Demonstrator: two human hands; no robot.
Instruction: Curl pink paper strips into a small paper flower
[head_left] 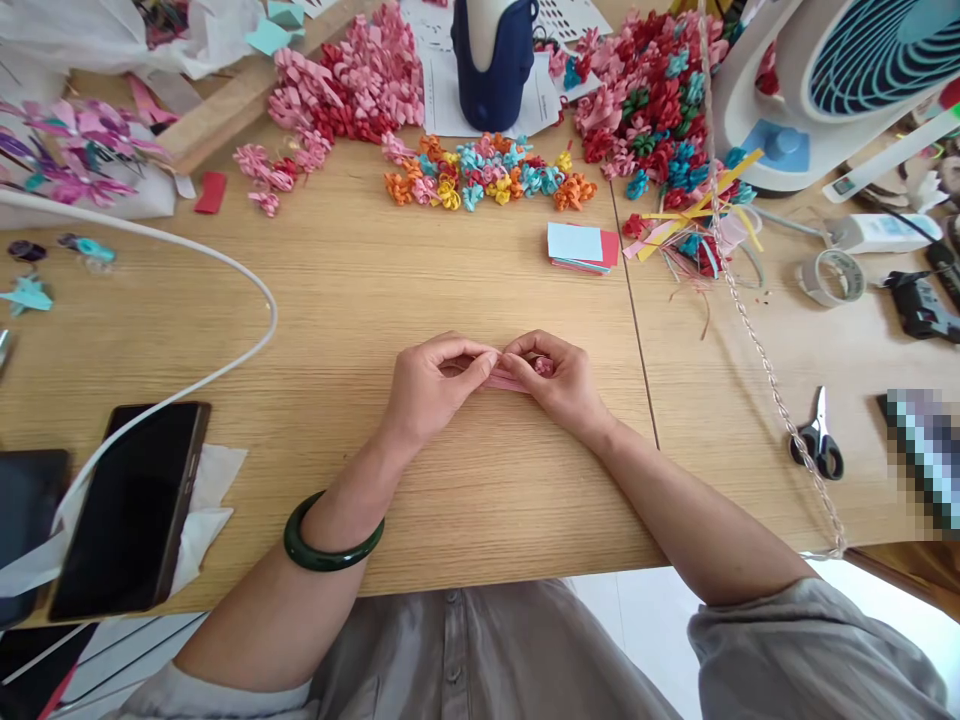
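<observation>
Pink paper strip [504, 380] sits at frame centre on the worktop [450, 280], long axis left-to-right, left hand [431, 385] and right hand [562, 385] each with grip pinched closed on one end.

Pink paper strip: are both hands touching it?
Touching. The head view shows the left hand and right hand pinching the pink paper strip between their fingertips.

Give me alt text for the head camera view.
Left hand and right hand pinch a pink paper strip over a wooden table. Curled paper flowers lie beyond, a phone at left, scissors at right.
</observation>
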